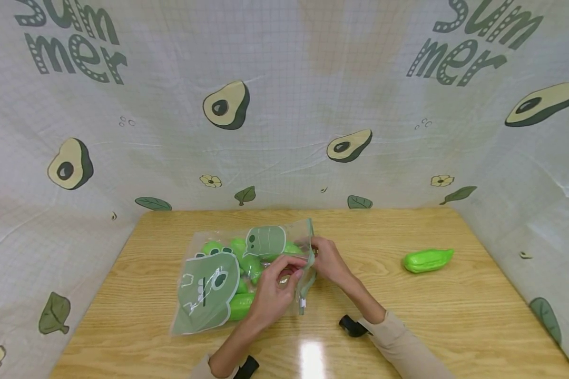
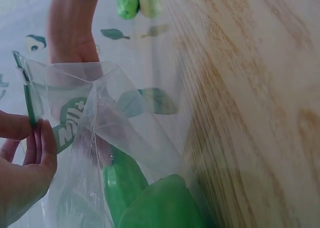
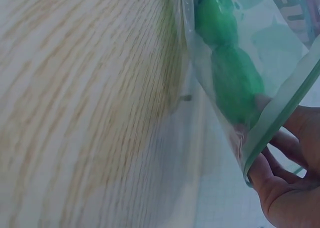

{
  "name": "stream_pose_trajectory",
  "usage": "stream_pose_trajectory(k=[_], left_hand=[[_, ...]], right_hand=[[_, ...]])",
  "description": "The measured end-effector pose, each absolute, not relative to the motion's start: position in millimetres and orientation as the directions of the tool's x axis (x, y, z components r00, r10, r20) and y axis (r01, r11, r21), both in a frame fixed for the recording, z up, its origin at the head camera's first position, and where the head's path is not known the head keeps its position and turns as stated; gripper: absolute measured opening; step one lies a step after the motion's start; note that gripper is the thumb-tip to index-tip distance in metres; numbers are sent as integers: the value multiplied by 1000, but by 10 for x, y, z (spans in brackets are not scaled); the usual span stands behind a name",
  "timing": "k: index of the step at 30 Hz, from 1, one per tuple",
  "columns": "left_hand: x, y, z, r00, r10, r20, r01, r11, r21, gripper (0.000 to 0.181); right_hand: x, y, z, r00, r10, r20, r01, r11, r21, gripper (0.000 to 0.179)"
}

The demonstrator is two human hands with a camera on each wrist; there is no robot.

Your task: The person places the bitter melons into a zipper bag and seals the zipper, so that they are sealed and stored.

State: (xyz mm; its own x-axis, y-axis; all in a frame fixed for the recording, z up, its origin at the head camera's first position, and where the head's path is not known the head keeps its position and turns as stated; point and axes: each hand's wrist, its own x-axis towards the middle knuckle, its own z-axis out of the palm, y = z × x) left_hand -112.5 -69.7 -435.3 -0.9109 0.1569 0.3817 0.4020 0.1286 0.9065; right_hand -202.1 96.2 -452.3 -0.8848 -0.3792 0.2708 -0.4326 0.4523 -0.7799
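A clear zip bag [image 1: 204, 305] with a green cartoon print lies on the table, several bright green toy vegetables inside. My left hand [image 1: 277, 289] pinches the near side of its mouth between thumb and fingers, at the green zip edge [image 2: 28, 95] in the left wrist view. From the right, my right hand [image 1: 329, 258] reaches through the mouth. In the right wrist view its fingertips lie on both sides of the end of a green toy vegetable [image 3: 235, 83], seen through the film. The zip's white slider [image 1: 303, 303] sits at the near end.
One more green toy vegetable [image 1: 427, 260], ridged and pointed, lies alone on the right of the wooden table [image 1: 379, 226]. A white sheet [image 1: 284, 105] printed with avocados hangs behind the table and along both sides.
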Motion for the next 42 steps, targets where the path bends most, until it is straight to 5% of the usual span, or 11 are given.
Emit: stream_pose_trajectory(k=[24,42], left_hand=[[-1121,-662,-4358,-912,168,374,398,141,907,22],[-1106,-672,-4355,-928,139,344,364,160,917,21]], right_hand=[[-2012,920,-4545,-916,-313,250,-378,467,-800,31],[-2001,1055,-4575,-871,-416,262,-428,381,-819,28]])
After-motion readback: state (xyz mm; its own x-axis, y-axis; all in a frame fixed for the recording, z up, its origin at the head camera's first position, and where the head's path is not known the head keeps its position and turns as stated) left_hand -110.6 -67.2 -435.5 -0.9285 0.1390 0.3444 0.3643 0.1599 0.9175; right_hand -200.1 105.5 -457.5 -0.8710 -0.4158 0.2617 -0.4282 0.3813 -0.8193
